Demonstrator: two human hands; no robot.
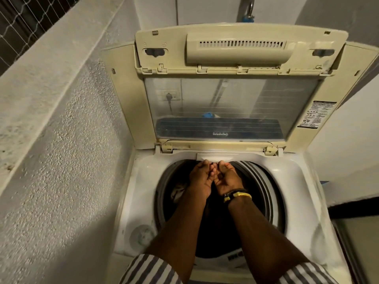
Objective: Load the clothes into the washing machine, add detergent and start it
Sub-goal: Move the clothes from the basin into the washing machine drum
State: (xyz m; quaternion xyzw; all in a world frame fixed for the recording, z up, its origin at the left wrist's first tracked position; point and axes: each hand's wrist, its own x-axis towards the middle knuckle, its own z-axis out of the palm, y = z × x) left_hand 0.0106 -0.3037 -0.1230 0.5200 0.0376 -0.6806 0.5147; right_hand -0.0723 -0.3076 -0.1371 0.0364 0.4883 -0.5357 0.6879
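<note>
The top-loading washing machine [141,181] stands with its lid [229,103] folded up against the wall. Inside the dark drum lie clothes, of which a pale patterned piece [178,192] shows at the left. A small white detergent drawer [217,156] sits in the back rim above the drum. My left hand [200,178] and my right hand [226,180] meet side by side just under it. The curled fingertips of both hands hook the drawer's front edge. My right palm faces up, and that wrist wears a black and yellow band.
A rough plastered wall and ledge [61,119] run close along the left. A tap with a blue fitting [248,16] hangs above the lid. A dark step and a metal frame [356,232] lie to the right. A round cap [142,234] sits in the machine's front-left corner.
</note>
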